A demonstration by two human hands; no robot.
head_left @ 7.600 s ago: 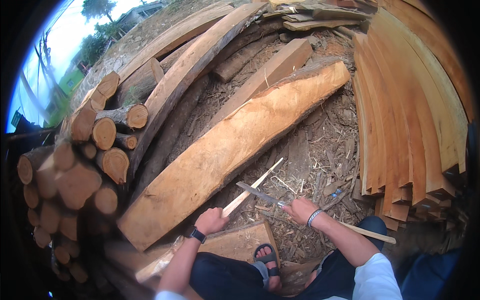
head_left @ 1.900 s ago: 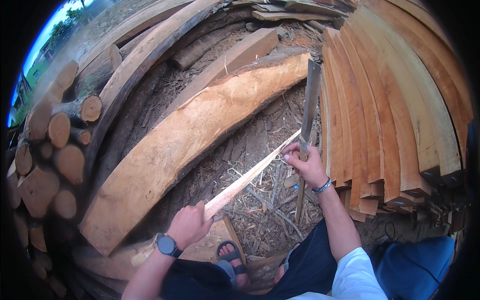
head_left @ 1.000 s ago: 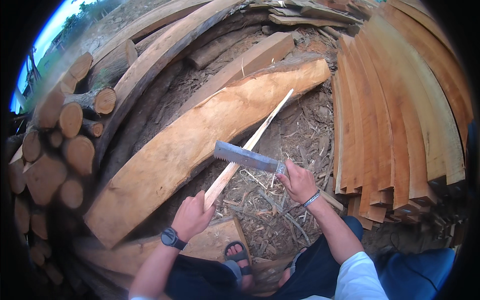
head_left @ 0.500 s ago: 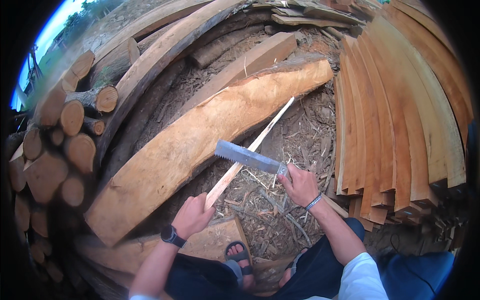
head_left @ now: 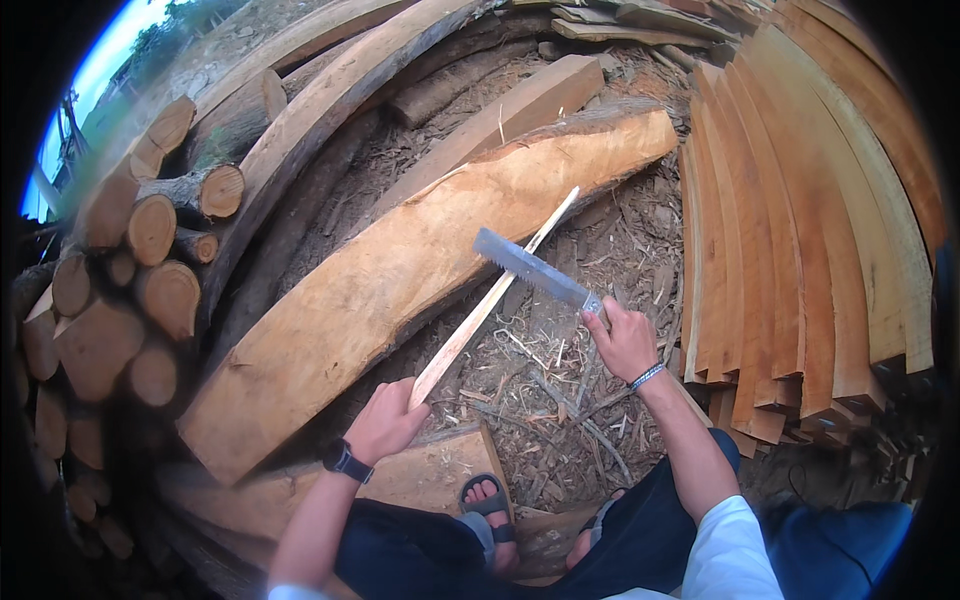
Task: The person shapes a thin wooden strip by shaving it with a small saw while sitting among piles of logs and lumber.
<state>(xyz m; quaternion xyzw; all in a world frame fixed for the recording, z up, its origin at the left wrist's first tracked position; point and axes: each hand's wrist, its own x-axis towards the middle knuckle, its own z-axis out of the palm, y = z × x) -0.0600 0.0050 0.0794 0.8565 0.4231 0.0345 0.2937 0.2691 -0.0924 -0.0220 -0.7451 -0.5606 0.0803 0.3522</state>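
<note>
My left hand (head_left: 388, 422), with a dark watch on its wrist, is closed around the near end of a thin pale wooden stick (head_left: 462, 335). The stick slants up and away to the right, its far tip over the big slab. In my right hand (head_left: 622, 340) I grip the handle of a hand saw (head_left: 535, 270), a short wide grey blade with teeth along its edge. The blade lies across the upper part of the stick. Most of the handle is hidden by my fingers.
A large curved wooden slab (head_left: 400, 270) lies diagonally beyond the stick. Cut logs (head_left: 150, 230) are piled at the left, and long sawn planks (head_left: 790, 230) are stacked at the right. Wood chips and bark (head_left: 560, 380) cover the ground near my sandalled feet (head_left: 488, 505).
The saw has moved up and to the right, farther along the stick toward its tip. My right hand went with it. My left hand keeps its hold, nearly in place.
</note>
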